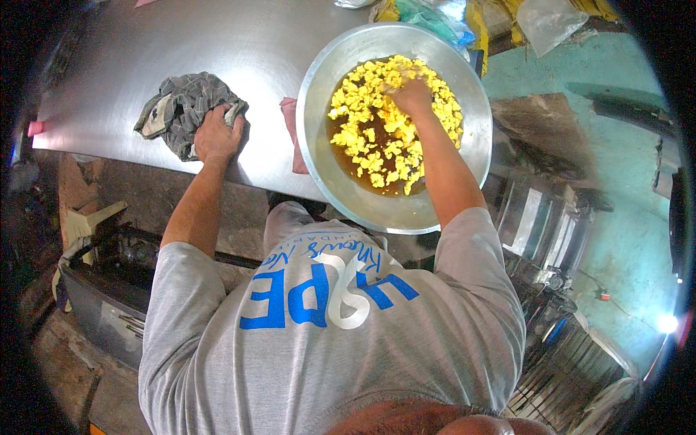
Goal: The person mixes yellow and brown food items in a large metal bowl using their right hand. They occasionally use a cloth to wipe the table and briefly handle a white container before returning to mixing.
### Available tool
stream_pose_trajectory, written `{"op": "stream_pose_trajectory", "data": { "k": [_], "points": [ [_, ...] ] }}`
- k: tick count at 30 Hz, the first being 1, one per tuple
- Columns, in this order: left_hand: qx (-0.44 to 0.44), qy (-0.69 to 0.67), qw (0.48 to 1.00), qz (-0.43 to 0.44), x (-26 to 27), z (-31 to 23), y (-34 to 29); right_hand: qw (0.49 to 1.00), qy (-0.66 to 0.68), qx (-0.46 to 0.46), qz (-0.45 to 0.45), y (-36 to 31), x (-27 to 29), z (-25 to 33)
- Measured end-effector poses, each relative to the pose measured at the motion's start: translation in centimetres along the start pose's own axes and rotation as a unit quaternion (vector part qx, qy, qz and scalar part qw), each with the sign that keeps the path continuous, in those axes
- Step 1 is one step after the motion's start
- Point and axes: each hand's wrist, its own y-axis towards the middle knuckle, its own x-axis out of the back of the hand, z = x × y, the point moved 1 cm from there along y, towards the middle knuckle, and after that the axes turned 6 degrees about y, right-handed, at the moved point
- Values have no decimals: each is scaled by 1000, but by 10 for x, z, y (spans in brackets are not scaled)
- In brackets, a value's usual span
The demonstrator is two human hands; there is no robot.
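A large round metal basin [464, 156] sits at the near edge of a steel table [239, 51]. It holds brown liquid with many yellow pieces [366, 134] floating in it. My right hand [410, 94] is down among the yellow pieces near the basin's far side, fingers curled and partly hidden. My left hand [217, 135] rests palm-down on a crumpled grey patterned cloth [181, 101] lying on the table to the left of the basin.
A pink cloth [291, 123] pokes out from under the basin's left rim. Plastic bags [435, 18] lie beyond the basin. A dark tub [109, 290] stands on the floor at left, metal racks [558, 362] at lower right, a teal wall [623, 239] at right.
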Motion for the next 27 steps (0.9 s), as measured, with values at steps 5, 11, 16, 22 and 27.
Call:
{"op": "stream_pose_trajectory", "data": {
  "k": [5,11,16,22,27],
  "points": [
    [-9,-8,1000,-20,-4,5,-2,990,98,-12,105,-16,-10,17],
    [-11,-3,1000,-22,-4,2,-1,989,58,124,-55,-30,-11,-11],
    [-2,7,1000,-6,-2,1,-1,987,-115,44,-103,-22,6,-54],
    [1,5,1000,-6,-2,0,-2,975,85,-177,-108,1,12,-112],
    [-16,10,1000,-21,-3,5,-9,986,-6,-147,72,-17,-18,-97]
  ]
}}
